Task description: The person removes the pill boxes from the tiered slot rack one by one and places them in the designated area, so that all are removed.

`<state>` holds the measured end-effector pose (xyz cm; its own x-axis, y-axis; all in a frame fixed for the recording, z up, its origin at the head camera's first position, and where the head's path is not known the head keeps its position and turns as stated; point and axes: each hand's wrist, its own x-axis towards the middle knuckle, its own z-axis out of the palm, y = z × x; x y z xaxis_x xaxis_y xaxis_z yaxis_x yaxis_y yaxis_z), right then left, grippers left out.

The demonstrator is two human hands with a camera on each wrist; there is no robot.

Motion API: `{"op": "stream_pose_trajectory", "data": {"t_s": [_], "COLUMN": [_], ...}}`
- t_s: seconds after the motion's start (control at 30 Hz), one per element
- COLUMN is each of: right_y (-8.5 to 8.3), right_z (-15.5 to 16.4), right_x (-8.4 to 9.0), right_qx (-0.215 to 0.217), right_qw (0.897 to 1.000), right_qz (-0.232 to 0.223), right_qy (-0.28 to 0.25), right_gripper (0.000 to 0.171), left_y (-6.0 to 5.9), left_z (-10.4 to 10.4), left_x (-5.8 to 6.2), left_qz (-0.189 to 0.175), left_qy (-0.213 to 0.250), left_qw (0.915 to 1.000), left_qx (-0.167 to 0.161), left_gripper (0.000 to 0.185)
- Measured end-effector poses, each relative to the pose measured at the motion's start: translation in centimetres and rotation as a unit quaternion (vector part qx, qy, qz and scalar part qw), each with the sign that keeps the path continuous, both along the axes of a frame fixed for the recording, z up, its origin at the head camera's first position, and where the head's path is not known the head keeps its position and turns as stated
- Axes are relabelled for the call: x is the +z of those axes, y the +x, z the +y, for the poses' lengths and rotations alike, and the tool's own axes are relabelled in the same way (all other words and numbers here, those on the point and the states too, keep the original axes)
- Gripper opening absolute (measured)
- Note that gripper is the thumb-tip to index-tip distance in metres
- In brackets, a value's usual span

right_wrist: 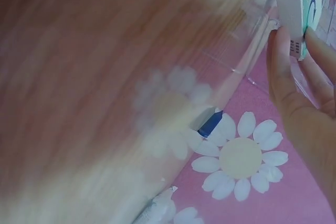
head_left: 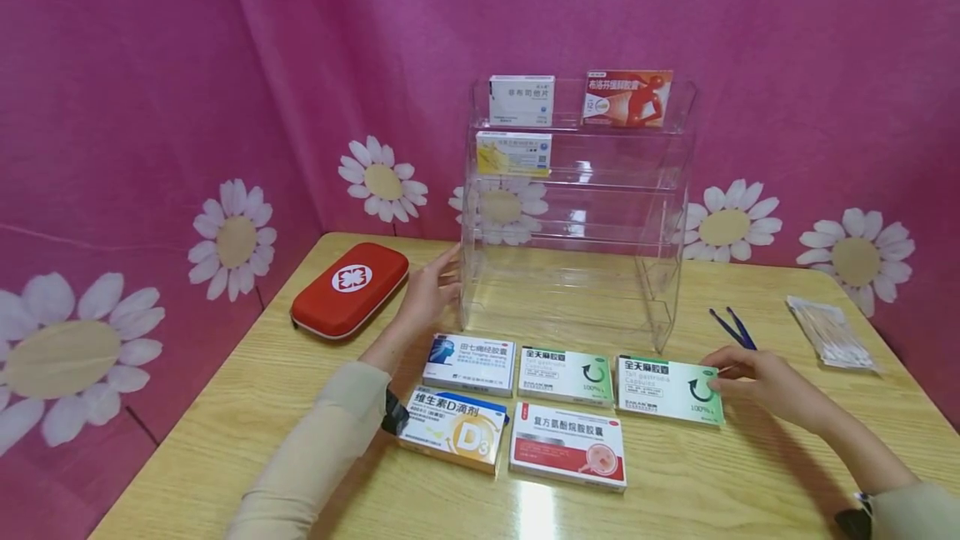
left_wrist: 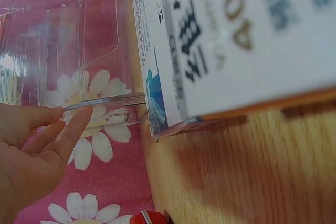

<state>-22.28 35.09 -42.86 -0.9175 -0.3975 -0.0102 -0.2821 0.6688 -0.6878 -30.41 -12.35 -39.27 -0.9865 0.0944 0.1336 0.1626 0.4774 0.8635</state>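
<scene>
The left hand (left_wrist: pixel 29 150) lies open, fingertips touching the clear rack's (left_wrist: pixel 79 51) edge. A white box (left_wrist: pixel 231 40) stands just beside on the wooden table (left_wrist: pixel 252 182), its print blurred.

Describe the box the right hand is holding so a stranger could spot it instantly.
Start at the clear acrylic shelf on the wooden table. Five boxes lie in front of it. It is the rightmost green-and-white box, pinched at its end by the right hand; its twin lies untouched beside it.
</scene>
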Motion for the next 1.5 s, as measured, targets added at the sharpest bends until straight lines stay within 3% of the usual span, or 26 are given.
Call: {"op": "stream_pose_trajectory", "data": {"t_s": [0.2,0.43,0.6,0.67,0.93,1.27,1.5], "right_y": [0.2,0.2,-0.6,-1.0,-3.7,-8.9,-12.6], "right_z": [0.7,0.5,-0.3,-0.8,-4.5,-11.0,-14.6], "right_x": [-0.4,-0.8,-0.1,0.8,5.7,11.5,14.0], "right_qx": [0.001,0.009,-0.011,-0.022,-0.055,-0.057,-0.058], "right_qw": [1.000,0.995,0.995,0.995,0.980,0.961,0.941], "right_qz": [-0.009,0.075,0.082,0.085,0.189,0.268,0.325], "right_qy": [0.014,0.068,0.061,0.056,0.028,-0.047,-0.074], "right_gripper": [0.028,0.017,0.018,0.018,0.017,0.030,0.040], "left_y": [-0.2,-0.2,-0.5,-0.5,-0.4,0.4,0.5], "left_z": [0.8,1.0,0.2,-0.2,-1.2,-1.0,0.0], "left_x": [-0.2,0.2,0.6,0.9,1.4,0.4,0.3], "left_qz": [-0.005,-0.001,-0.004,-0.005,-0.001,0.003,0.027], "left_qy": [0.001,0.003,0.005,0.002,-0.004,-0.002,-0.007], "left_qw": [0.9999,0.9999,0.9999,0.9999,1.0000,0.9999,0.9992], "left_qx": [-0.011,-0.014,-0.012,-0.010,-0.009,-0.013,-0.028], "left_gripper": [0.070,0.069,0.069,0.069,0.070,0.069,0.069]}}
